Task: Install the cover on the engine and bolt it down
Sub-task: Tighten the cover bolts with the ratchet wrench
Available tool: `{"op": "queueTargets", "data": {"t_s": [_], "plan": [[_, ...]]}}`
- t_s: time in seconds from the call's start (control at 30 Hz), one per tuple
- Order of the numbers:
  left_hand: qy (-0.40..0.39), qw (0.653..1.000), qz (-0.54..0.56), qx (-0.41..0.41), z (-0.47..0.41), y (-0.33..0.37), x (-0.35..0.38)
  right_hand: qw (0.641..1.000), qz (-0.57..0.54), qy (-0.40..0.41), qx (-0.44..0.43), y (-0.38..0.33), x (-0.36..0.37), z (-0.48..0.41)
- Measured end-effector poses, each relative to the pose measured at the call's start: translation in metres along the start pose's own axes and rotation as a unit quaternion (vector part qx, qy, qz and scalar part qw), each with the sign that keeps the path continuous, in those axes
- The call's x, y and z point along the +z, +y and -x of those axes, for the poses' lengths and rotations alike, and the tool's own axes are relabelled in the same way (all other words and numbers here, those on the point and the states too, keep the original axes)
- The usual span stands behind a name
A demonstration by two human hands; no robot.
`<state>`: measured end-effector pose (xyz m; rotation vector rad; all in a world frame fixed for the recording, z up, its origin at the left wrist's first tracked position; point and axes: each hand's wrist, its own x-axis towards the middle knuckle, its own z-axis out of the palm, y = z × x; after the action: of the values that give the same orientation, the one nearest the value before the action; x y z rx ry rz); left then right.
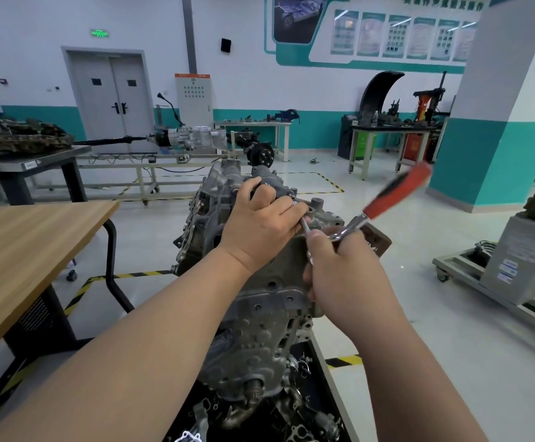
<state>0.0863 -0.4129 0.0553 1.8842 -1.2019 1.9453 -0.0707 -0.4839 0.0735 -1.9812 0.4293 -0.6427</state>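
The grey cast-metal engine [260,330] stands upright in the middle, with its lower end in a black tray [330,393] that holds loose metal parts. A grey metal cover with bolt holes [279,299] lies against the near face of the engine, just below the hands.

The left hand [260,224] rests on the upper part of the engine with bent fingers. Its fingertips reach the far end of a thin silver extension bar [305,226], at the top edge of the engine. I cannot tell whether this hand pinches the bar or only steadies it.

The right hand [342,269] is closed around the ratchet wrench with a red and black handle [397,193], near its silver head, where the extension bar joins. The handle points up and to the right, away from the engine, and it looks blurred.

A light wooden table [20,256] stands to the left of the engine, apart from it. Behind it there are workbenches and a grey double door [113,97].
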Motion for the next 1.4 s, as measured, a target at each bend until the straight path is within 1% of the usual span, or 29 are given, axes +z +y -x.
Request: {"op": "queueTargets", "data": {"t_s": [0.07, 0.1, 0.13, 0.17, 0.2, 0.27, 0.3, 0.33, 0.4, 0.43, 0.5, 0.57, 0.63, 0.67, 0.73, 0.8, 0.87, 0.9, 0.93, 0.97, 1.03, 1.1, 1.13, 1.17, 1.2, 1.27, 1.33, 1.37, 1.4], "plan": [[0.003, 1.0, 0.003, -0.002, 0.0, 0.0, 0.0, 0.981, 0.168, 0.043, -0.087, -0.002, 0.0, -0.003], [0.003, 1.0, 0.002, -0.002, 0.001, 0.0, 0.0, 0.967, 0.216, 0.06, -0.122, -0.003, -0.001, -0.003], [0.004, 1.0, -0.001, -0.003, 0.001, 0.0, 0.001, 0.959, 0.237, 0.064, -0.139, -0.004, 0.0, -0.003], [0.005, 1.0, -0.001, -0.006, 0.001, 0.0, 0.001, 0.961, 0.231, 0.057, -0.139, -0.004, 0.001, -0.005], [0.004, 1.0, -0.001, -0.011, 0.001, 0.001, 0.001, 0.974, 0.187, 0.042, -0.12, -0.004, 0.002, -0.006], [-0.002, 1.0, 0.003, -0.018, 0.001, 0.0, 0.002, 0.999, 0.022, 0.005, -0.048, -0.003, 0.004, -0.008], [-0.009, 1.0, 0.003, -0.021, 0.001, 0.0, 0.002, 0.997, -0.074, 0.0, -0.007, -0.002, 0.004, -0.008], [-0.015, 1.0, 0.003, -0.025, 0.002, 0.0, 0.001, 0.987, -0.159, -0.001, 0.035, 0.001, 0.006, -0.008], [-0.025, 0.999, 0.004, -0.031, 0.002, 0.0, 0.002, 0.949, -0.296, -0.009, 0.108, 0.005, 0.008, -0.007], [-0.027, 0.999, 0.004, -0.032, 0.001, 0.0, 0.001, 0.922, -0.361, -0.016, 0.137, 0.006, 0.01, -0.005], [-0.028, 0.999, 0.006, -0.034, 0.001, 0.0, 0.0, 0.851, -0.491, -0.04, 0.182, 0.007, 0.013, 0.0], [-0.022, 0.999, 0.007, -0.033, 0.001, 0.001, -0.001, 0.766, -0.601, -0.068, 0.22, 0.005, 0.015, 0.004], [-0.017, 0.999, 0.007, -0.028, 0.001, 0.001, -0.002, 0.69, -0.677, -0.086, 0.243, 0.004, 0.017, 0.007], [-0.017, 1.0, 0.002, -0.022, 0.001, 0.0, -0.002, 0.662, -0.701, -0.091, 0.248, 0.004, 0.017, 0.008], [-0.014, 1.0, -0.01, -0.013, 0.001, 0.0, -0.002, 0.63, -0.729, -0.099, 0.249, 0.003, 0.017, 0.01], [-0.011, 1.0, -0.014, -0.006, 0.0, 0.0, -0.001, 0.621, -0.736, -0.106, 0.248, 0.002, 0.018, 0.011], [-0.012, 1.0, -0.016, -0.001, 0.0, 0.0, -0.001, 0.637, -0.722, -0.11, 0.245, 0.002, 0.019, 0.012], [-0.012, 1.0, -0.016, 0.0, 0.001, 0.0, -0.001, 0.661, -0.703, -0.105, 0.243, 0.002, 0.02, 0.012], [-0.012, 1.0, -0.014, 0.0, 0.001, 0.0, -0.001, 0.696, -0.671, -0.093, 0.237, 0.002, 0.022, 0.011], [-0.012, 1.0, -0.012, 0.0, 0.001, -0.001, -0.001, 0.741, -0.627, -0.078, 0.226, 0.003, 0.022, 0.01], [-0.009, 1.0, -0.009, 0.003, 0.0, -0.001, -0.001, 0.843, -0.501, -0.047, 0.19, 0.005, 0.018, 0.006], [-0.006, 1.0, -0.007, 0.007, 0.001, -0.001, -0.001, 0.937, -0.322, -0.021, 0.132, 0.006, 0.009, 0.001], [-0.004, 1.0, -0.008, 0.009, 0.001, -0.001, -0.001, 0.973, -0.213, -0.01, 0.091, 0.006, 0.004, -0.002], [-0.001, 1.0, -0.009, 0.009, 0.001, -0.001, -0.001, 0.994, -0.104, 0.003, 0.044, 0.006, 0.0, -0.004], [0.001, 1.0, -0.009, 0.007, 0.001, -0.001, -0.001, 1.0, -0.007, 0.017, -0.005, 0.006, -0.002, -0.006], [0.004, 1.0, -0.007, -0.001, 0.0, -0.001, -0.001, 0.987, 0.134, 0.045, -0.083, 0.004, -0.003, -0.01], [0.004, 1.0, -0.004, -0.004, -0.001, 0.0, -0.001, 0.97, 0.196, 0.069, -0.126, 0.002, -0.003, -0.01], [0.003, 1.0, -0.004, -0.003, 0.0, -0.001, -0.001, 0.969, 0.201, 0.069, -0.129, 0.003, -0.002, -0.012], [0.0, 1.0, -0.004, -0.002, 0.001, -0.001, -0.001, 0.975, 0.178, 0.062, -0.118, 0.003, -0.001, -0.013]]}}
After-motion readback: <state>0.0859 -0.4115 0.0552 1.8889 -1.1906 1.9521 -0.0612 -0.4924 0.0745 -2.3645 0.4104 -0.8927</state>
